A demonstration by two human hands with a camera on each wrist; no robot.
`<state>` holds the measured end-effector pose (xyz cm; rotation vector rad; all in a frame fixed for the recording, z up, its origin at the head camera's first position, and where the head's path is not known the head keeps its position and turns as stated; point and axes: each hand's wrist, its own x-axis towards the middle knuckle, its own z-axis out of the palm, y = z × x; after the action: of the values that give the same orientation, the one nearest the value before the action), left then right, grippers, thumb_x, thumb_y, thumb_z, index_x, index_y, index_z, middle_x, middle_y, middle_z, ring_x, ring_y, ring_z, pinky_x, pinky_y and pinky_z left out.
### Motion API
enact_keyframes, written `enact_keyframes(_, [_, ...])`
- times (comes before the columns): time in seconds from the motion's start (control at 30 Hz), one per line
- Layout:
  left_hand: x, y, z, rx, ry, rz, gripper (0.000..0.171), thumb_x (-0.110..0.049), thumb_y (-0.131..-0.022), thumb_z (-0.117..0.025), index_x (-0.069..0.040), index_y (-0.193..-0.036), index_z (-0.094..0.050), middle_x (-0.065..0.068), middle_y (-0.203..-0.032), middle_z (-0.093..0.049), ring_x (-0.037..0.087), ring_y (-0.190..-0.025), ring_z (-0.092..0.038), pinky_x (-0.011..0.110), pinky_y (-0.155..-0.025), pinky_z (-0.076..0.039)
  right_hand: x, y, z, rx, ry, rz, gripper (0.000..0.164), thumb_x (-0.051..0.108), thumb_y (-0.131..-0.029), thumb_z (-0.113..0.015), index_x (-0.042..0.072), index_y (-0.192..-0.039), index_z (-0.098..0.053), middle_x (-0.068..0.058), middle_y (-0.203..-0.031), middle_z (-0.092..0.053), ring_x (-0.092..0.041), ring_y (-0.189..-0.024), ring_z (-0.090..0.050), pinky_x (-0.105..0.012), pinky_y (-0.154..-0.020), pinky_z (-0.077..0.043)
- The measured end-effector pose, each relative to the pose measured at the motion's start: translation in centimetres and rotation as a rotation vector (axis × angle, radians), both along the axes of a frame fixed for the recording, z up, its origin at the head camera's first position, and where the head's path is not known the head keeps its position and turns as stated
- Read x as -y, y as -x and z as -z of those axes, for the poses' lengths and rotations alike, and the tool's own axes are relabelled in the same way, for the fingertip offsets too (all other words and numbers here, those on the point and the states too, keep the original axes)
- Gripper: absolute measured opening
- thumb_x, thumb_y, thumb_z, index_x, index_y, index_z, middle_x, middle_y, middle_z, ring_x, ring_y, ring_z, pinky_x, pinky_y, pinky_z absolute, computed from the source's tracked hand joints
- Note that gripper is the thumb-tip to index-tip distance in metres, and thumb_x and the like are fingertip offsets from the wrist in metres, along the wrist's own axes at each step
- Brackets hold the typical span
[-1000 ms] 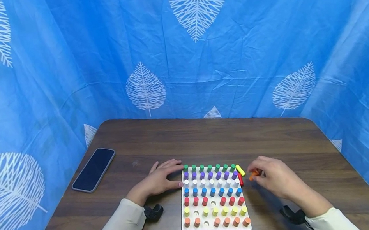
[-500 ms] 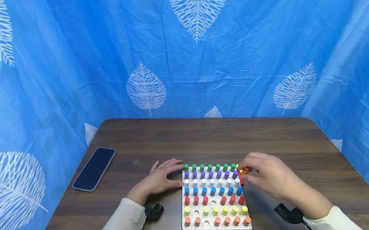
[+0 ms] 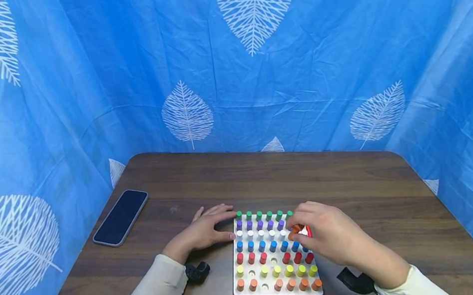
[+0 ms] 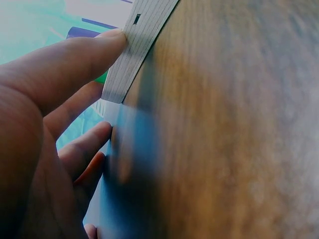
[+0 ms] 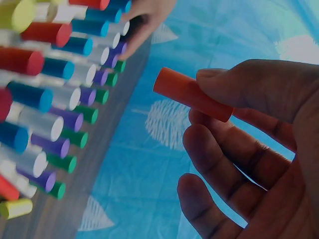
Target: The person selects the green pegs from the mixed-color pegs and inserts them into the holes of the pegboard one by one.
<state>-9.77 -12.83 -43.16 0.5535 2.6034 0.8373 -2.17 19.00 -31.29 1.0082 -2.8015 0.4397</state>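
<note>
A white pegboard (image 3: 257, 292) holds rows of coloured pegs: green, purple, white, blue, red, yellow and orange. One hole shows bare in each of the red, yellow and orange rows. My right hand (image 3: 332, 230) is over the board's right side, pinching an orange peg (image 5: 192, 94) between thumb and fingers, and hides some pegs beneath. My left hand (image 3: 203, 230) lies at the board's far left corner; its thumb (image 4: 94, 52) touches the side edge, fingers fairly straight.
A red peg (image 3: 309, 231) and a loose yellow peg (image 5: 16, 208) lie beside the board's right edge. A phone (image 3: 121, 218) rests at the left of the wooden table (image 3: 168, 177). Blue leaf-print curtains (image 3: 127, 82) stand around the table.
My right hand has moved left from the table beside the board to above its pegs, carrying the orange peg. The left hand has stayed at the corner.
</note>
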Motion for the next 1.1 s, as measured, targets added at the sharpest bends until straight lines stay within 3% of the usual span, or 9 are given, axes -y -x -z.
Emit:
enact_keyframes(0.4, [0.0,-0.1,-0.3,0.0,0.004,0.001,0.064,-0.047,-0.097,-0.075,-0.028,-0.155,-0.055,0.0,-0.169,-0.042,0.029,-0.164,-0.025,0.067,-0.132,0.001,2.5,-0.9,-1.0,0.007,-0.023,-0.062,0.021,0.026,-0.087,-0.088,0.028,-0.105,-0.078,0.018,-0.103,-0.072,-0.001,-0.097,-0.066,-0.03,-0.086,-0.063])
enact_keyframes(0.73, [0.0,-0.1,-0.2,-0.001,0.003,0.001,0.063,-0.047,-0.097,-0.074,-0.028,-0.154,-0.056,0.0,-0.169,-0.042,0.029,-0.164,-0.025,0.067,-0.132,0.0,4.1,-2.1,0.2,0.041,0.035,-0.223,0.021,0.016,-0.088,-0.087,0.024,-0.104,-0.077,0.016,-0.102,-0.071,-0.003,-0.099,-0.066,-0.026,-0.087,-0.061])
enact_keyframes(1.1, [0.0,-0.1,-0.1,-0.003,0.004,-0.005,0.063,-0.048,-0.097,-0.074,-0.028,-0.154,-0.056,0.0,-0.169,-0.043,0.029,-0.164,-0.025,0.068,-0.131,0.0,4.5,-3.0,1.4,0.016,0.079,-0.28,0.025,0.004,-0.087,-0.081,0.025,-0.099,-0.076,0.016,-0.098,-0.068,-0.001,-0.095,-0.063,-0.02,-0.082,-0.058])
